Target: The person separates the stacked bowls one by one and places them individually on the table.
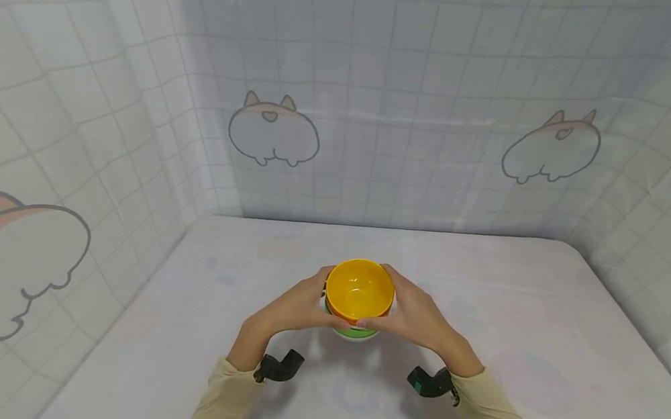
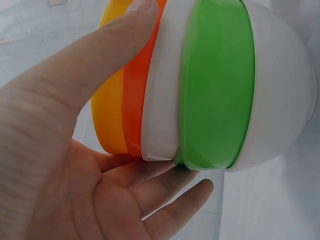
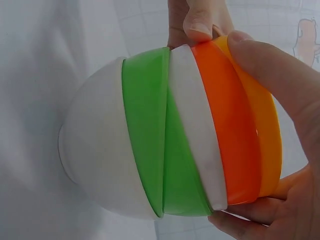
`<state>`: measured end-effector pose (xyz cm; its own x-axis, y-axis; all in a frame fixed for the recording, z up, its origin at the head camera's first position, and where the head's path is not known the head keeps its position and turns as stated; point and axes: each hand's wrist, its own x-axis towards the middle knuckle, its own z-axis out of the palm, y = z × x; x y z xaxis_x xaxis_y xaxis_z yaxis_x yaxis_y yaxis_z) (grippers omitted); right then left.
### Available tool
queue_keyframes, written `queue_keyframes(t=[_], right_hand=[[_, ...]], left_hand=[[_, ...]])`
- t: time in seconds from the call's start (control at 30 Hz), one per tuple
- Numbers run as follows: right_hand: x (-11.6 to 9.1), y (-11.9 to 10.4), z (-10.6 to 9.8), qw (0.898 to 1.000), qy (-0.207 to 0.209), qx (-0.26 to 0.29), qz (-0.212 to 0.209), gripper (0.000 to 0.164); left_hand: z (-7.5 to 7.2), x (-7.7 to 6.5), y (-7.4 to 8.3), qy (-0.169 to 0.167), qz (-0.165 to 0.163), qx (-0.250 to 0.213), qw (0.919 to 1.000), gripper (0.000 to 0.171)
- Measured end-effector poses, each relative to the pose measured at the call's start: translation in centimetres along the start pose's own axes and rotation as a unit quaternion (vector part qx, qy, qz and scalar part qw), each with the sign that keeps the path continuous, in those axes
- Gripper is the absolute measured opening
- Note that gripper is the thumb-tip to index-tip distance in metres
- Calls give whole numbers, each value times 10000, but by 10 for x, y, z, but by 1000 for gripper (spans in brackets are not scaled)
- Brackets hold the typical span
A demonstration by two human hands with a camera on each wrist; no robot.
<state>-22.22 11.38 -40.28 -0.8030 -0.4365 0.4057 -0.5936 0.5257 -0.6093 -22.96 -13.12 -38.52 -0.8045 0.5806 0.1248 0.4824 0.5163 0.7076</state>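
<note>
Several nested bowls stand in a stack on the table. Topmost is a yellow bowl (image 1: 360,289), its hollow facing up, with an orange bowl (image 3: 227,120) under it. Below these show a white rim band (image 3: 192,115), a green band (image 3: 145,130) and a rounded white bowl (image 3: 92,142) at the base. In the right wrist view the upper bowls sit tilted against the lower green band. My left hand (image 1: 301,304) grips the upper bowls from the left, thumb across the yellow and orange rims. From the right, my right hand (image 1: 419,312) holds them the same way, thumbs close together in front.
A pale cloth covers the table (image 1: 206,359). Behind it hangs a white gridded curtain (image 1: 415,75) with cartoon animal prints, which also runs along both sides. A black wrist camera (image 1: 280,366) sits at the left wrist, another black camera (image 1: 429,382) at the right.
</note>
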Motion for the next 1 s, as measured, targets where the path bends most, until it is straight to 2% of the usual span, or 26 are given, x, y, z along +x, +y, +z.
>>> queue_keyframes(t=[0.27,0.5,0.63,0.87,1.0], right_hand=[[-3,-6,-8,9989,136,-304,323,97],[-7,-11,-27,9970,271,-263,680,101],[-10,-14,-40,9956,386,-237,825,105],[-11,-5,-58,9962,553,43,678,88],[-14,3,-67,9944,529,391,823,87]], left_hand=[[0,1,-3,-29,75,-49,10000,95],[-1,1,-4,-127,-242,-69,9996,99],[-2,1,-4,-163,-311,-121,9993,98],[-2,1,-6,-149,-395,-276,9987,97],[-1,0,-7,-116,-431,-281,9986,96]])
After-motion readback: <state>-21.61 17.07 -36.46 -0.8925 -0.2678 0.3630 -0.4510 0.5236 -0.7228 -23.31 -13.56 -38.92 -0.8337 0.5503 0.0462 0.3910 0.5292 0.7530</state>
